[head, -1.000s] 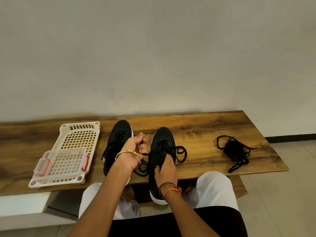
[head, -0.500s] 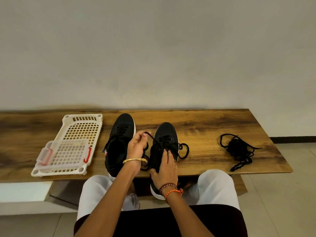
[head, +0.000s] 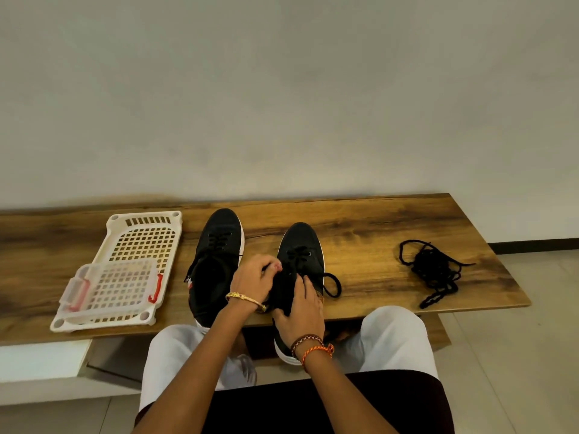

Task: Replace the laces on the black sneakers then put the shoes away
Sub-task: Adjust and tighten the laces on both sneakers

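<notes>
Right hand (head: pixel 299 311): nearest the camera; grip closed around the tongue and collar of the right sneaker (head: pixel 299 264), steadying it on the surface (head: pixel 376 233).
Left hand (head: pixel 253 281): just left of the right hand, a little farther out; fingertips together in a pinch at the lacing zone, apparently on a lace end, though the contact is too small to confirm.
Right sneaker: under both grips, heel hanging off the near edge of the surface, toe pointing away. Lace crosses the forward eyelets only; a loose lace loop (head: pixel 332 285) trails just right of the right hand.
Left sneaker (head: pixel 216 264): just left of the left hand, untouched. Laced through the front eyelets; upper part looks open.
Spare laces (head: pixel 435 270): dark tangle well right of both hands, on the surface.
White basket (head: pixel 125 270): well left of the left hand, a smaller clear tray with red clips resting in it.
Progress: mid-lacing on the right sneaker. Judged left: finish upper eyelets, check the left one, put both shoes away.
</notes>
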